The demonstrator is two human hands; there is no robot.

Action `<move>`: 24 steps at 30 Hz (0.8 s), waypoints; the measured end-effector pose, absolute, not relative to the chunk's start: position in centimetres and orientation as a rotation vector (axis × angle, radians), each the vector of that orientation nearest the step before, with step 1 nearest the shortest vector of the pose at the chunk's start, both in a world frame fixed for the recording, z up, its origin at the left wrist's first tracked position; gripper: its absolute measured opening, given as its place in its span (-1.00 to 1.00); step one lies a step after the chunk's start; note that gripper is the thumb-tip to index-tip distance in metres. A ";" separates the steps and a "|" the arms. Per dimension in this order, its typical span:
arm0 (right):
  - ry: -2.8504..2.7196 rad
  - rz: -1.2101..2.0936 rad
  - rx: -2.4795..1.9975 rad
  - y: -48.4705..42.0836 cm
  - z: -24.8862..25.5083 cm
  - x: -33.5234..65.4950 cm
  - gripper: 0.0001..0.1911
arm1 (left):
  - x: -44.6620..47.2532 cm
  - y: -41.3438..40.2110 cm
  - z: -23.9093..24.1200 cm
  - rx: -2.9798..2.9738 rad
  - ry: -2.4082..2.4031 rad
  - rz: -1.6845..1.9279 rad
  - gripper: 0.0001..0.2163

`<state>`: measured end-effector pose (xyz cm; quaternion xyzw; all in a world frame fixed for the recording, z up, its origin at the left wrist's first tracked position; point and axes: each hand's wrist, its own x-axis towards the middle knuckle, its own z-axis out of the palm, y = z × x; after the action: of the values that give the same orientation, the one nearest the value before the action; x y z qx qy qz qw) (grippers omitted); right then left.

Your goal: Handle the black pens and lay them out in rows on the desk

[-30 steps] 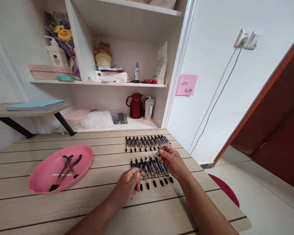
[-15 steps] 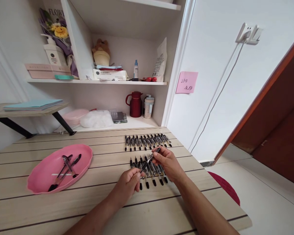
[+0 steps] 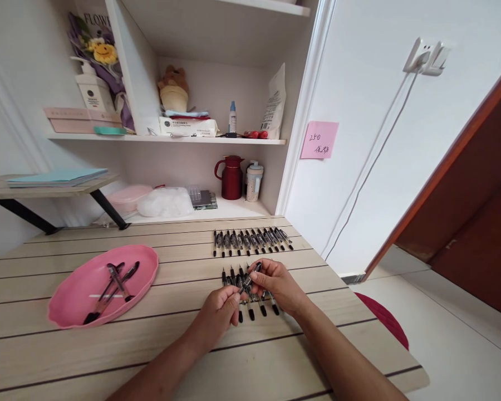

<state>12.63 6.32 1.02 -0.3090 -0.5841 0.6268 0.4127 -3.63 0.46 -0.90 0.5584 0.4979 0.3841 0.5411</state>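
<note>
While both hands meet above the near row of pens, a pen slants between them, rising toward the right with its black end uppermost; the left hand pinches the lower part narrowly between thumb and fingers, and the right hand grips the upper part just below that black end, its fingertips likewise close together; the fingers cover much of the middle, so I cannot tell whether the parts there are fully joined.

Below the hands, the pens of the near row lie side by side on the striped wooden table, partly hidden by the fingers, with several black ends pointing toward the person; beyond it, well clear of the hands, a far row of pens runs in neat order toward the table's right edge; to the left, a pink tray holds a few loose, crossed pens and a thin white strip.

Behind the table, a dark red jug stands just beside a pale speckled cup on the lowest shelf; a pink note sticks to the wall at the right.
</note>
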 end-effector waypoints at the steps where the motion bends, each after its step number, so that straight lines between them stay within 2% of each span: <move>1: -1.467 1.599 -0.769 6.2 0.9 12.5 -0.72 | -3.6 0.5 -0.9 1.332 1.183 0.915 -0.71; 16: -1.387 1.577 -0.751 5.4 0.6 11.6 -0.68 | -3.9 0.4 0.9 1.623 1.299 1.049 -0.82; 20: -1.359 1.418 -0.843 5.7 0.8 12.7 -0.64 | -6.4 0.8 3.6 1.843 1.615 1.174 -0.86; 24: -1.396 1.334 -0.916 6.2 0.9 13.7 -0.63 | -12.5 1.1 6.8 1.882 2.210 0.877 -0.85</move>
<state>13.68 6.20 0.90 -0.3756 -0.5724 0.5472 0.4815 -12.53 1.13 6.78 0.6196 0.7279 0.2887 0.0546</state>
